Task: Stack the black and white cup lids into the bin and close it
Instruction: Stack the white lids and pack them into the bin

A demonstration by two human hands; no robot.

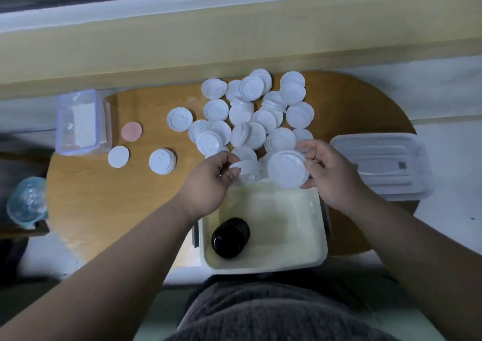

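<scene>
Several white cup lids (257,111) lie scattered over the far half of the wooden table (104,199). My left hand (208,184) pinches a white lid (247,173) at the bin's far edge. My right hand (331,173) grips a small stack of white lids (287,173), tilted toward me. The cream bin (287,249) stands open at the table's near edge, below both hands. A stack of black lids (230,237) lies in its left part. The bin's clear cover (380,166) rests on the table to the right.
A clear lidded box (80,124) stands at the far left, with a pink disc (132,131) and two separate white lids (118,156) beside it. A bluish plastic item (27,202) sits off the table's left edge. A yellow ledge runs behind the table.
</scene>
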